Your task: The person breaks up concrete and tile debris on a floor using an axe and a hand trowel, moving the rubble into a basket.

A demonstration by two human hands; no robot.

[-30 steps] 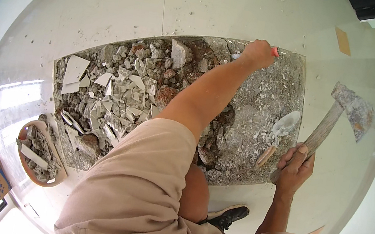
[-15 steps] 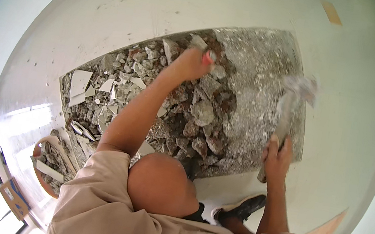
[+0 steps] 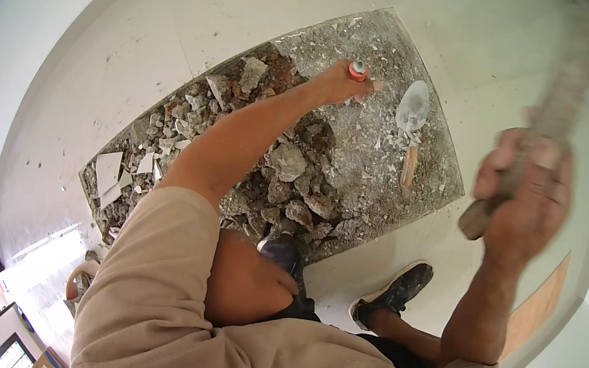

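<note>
Red-topped tool [image 3: 357, 71] over the stripped, grey half of the floor patch, near its far edge; lower end hidden by the fist, so contact with the ground cannot be told. Left hand [image 3: 336, 83] closed around it, red end poking out above. Right hand [image 3: 530, 194] wrapped firmly about a thick wooden handle [image 3: 558, 102], held up off to the right, clear of the patch; butt juts out below the fist, far end smeared by motion at the upper edge, head not readable.

Right of the left hand, on the grey surface: trowel [image 3: 414, 107], pale oval blade away from the person, wooden grip nearer. Left and nearer: loose rubble [image 3: 286, 161], chunks heaped under the left forearm. Flat white tile pieces [image 3: 108, 171] at the patch's left end. Dark shoe [image 3: 401, 287] on smooth pale floor [image 3: 477, 55]; second shoe [image 3: 282, 250] against the rubble.
</note>
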